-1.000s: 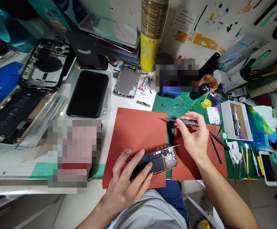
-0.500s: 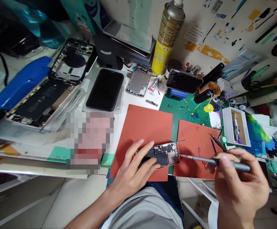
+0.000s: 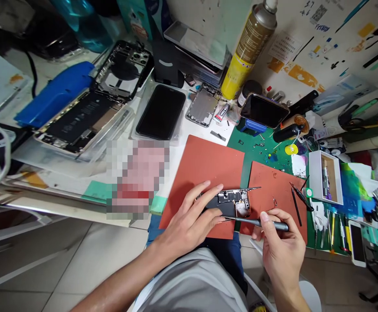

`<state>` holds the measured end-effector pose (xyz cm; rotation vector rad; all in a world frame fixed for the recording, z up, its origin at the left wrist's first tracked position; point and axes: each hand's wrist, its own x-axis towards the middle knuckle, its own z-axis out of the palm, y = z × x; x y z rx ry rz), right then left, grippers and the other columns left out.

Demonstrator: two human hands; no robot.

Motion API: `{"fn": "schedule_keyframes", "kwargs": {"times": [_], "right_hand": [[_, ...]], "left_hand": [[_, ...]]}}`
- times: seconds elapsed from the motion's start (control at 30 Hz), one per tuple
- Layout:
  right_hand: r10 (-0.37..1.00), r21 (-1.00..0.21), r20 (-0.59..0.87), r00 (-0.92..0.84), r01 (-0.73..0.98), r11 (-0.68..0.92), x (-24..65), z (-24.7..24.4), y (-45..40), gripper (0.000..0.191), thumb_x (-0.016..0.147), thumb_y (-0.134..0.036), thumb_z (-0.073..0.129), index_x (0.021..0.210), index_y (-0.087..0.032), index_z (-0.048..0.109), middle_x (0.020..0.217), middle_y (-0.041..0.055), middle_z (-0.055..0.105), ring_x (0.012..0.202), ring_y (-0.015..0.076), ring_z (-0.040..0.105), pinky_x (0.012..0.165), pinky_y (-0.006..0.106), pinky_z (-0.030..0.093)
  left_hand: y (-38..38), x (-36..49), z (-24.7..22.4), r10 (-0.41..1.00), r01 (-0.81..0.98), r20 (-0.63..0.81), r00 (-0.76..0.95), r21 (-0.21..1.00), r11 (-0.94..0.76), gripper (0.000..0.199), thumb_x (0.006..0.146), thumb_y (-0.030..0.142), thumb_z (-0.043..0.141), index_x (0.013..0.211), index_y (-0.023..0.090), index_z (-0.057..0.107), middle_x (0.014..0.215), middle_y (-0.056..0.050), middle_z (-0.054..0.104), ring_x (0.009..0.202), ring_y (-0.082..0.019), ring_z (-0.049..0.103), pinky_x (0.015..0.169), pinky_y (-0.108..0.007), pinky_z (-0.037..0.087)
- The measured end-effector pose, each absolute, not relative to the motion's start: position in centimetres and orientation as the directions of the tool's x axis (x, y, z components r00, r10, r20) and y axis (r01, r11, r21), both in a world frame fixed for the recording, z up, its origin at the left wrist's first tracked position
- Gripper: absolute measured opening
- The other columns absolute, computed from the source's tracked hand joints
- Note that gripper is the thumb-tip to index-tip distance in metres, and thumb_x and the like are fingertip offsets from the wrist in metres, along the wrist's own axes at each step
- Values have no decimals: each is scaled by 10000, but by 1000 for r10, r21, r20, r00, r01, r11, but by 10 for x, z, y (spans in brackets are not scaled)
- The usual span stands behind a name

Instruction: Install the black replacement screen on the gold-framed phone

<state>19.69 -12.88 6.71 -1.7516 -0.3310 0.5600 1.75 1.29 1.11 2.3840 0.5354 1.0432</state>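
Note:
An opened phone point(image 3: 229, 201) with its inner parts showing lies on the left red-brown mat point(image 3: 208, 162). My left hand point(image 3: 192, 214) rests over its left end, fingers on both long edges, gripping it. A thin dark part sticks out along the phone's upper edge. My right hand point(image 3: 281, 242) is closed on the grey handle of a thin screwdriver-like tool point(image 3: 257, 222). The tool points left, and its shaft reaches the phone's lower edge near my left fingertips; its exact tip is hard to make out.
A second red-brown mat point(image 3: 263, 182) holds tweezers point(image 3: 301, 195) and small parts. Behind stand a spray can point(image 3: 250, 47) and a propped phone point(image 3: 264, 110). Another opened phone point(image 3: 78, 121) and a black-screened phone point(image 3: 161, 112) lie left. A white box point(image 3: 325, 177) stands right.
My right hand has moved left with the tool, whose shaft now meets the phone's lower edge instead of its right end. My left hand still holds the phone. The camera view has shifted.

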Motion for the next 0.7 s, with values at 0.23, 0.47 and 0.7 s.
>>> {"fn": "schedule_keyframes", "kwargs": {"times": [0.23, 0.47, 0.7], "right_hand": [[507, -963, -183, 843, -49, -266, 197, 64, -128, 360, 887, -388, 933, 1074, -206, 685, 683, -39, 713, 485, 142, 671, 526, 260, 538], [483, -956, -147, 863, 1, -292, 195, 69, -131, 350, 873, -371, 945, 1060, -207, 698, 688, -31, 726, 493, 128, 675, 516, 224, 545], [442, -936, -122, 889, 44, -348, 193, 74, -129, 374, 829, -404, 972, 1019, -210, 716, 692, -36, 717, 485, 110, 652, 502, 208, 546]], "left_hand": [[13, 17, 11, 524, 152, 568, 635, 573, -805, 89, 1002, 105, 726, 1053, 167, 689, 1596, -162, 595, 1595, -333, 420, 1246, -489, 508], [14, 17, 10, 514, 156, 569, 642, 559, -814, 108, 988, 101, 751, 1060, 157, 693, 1583, -172, 602, 1596, -325, 416, 1262, -473, 493], [13, 17, 8, 499, 162, 584, 641, 532, -831, 121, 980, 93, 760, 1055, 155, 688, 1563, -171, 619, 1580, -333, 437, 1242, -479, 514]]}}
